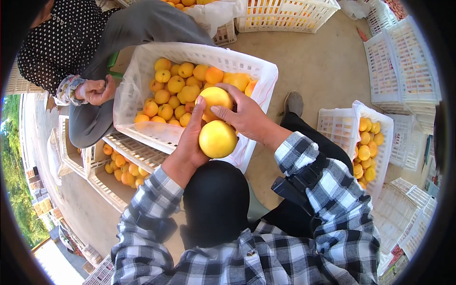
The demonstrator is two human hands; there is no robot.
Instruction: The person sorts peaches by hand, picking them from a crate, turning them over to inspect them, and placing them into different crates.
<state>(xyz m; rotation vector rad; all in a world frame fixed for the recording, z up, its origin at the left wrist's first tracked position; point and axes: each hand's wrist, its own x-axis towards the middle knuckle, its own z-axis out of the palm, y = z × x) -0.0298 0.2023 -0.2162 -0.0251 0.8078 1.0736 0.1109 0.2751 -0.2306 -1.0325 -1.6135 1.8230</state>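
Observation:
Two round yellow peaches are in my hands over the near side of a full crate. My right hand (244,114) is closed around the upper peach (217,97), thumb across its near side. The lower peach (217,139) rests against my left hand (192,135), whose thumb reaches up to the upper peach; its other fingers are mostly hidden behind the fruit. Beneath them, a white plastic crate (199,51) lined with thin plastic sheeting holds many more loose peaches (175,84).
A co-worker's hand (97,90) hovers left of the crate. Below left stands another crate (102,183) with peaches; a lined crate (332,118) of peaches is on the right. White crates (403,61) are stacked at far right. My knee (216,204) is just below my hands.

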